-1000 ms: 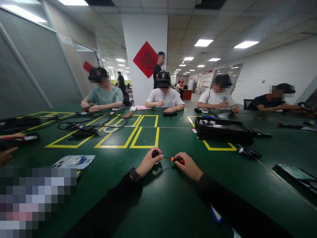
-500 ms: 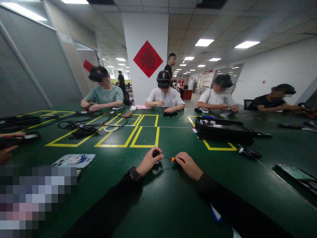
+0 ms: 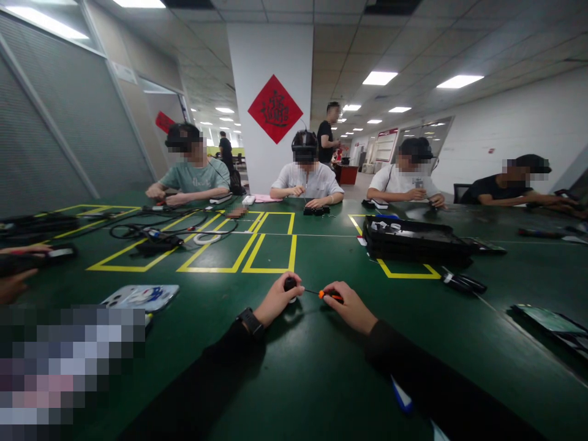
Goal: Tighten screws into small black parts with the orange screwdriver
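Note:
In the head view, my left hand (image 3: 275, 301) is closed round a small black cylindrical part (image 3: 290, 283) with a pale lower edge, just above the green tabletop (image 3: 303, 380). My right hand (image 3: 350, 306) grips a screwdriver (image 3: 331, 296) by its orange and black handle. The thin shaft points left and its tip meets the black part at my left fingertips. Whether the tip sits in a screw is too small to tell.
A black tray (image 3: 413, 239) with small white parts stands at the right, a black tool (image 3: 463, 282) beside it. Cables (image 3: 160, 239) lie at the left, behind a phone (image 3: 142, 296). Co-workers sit across the table; a co-worker's hand (image 3: 18, 285) shows at the left edge.
My right fingers have shifted on the screwdriver, showing more of its handle. My left hand holds the black part in the same place. A standing person in the background has moved right.

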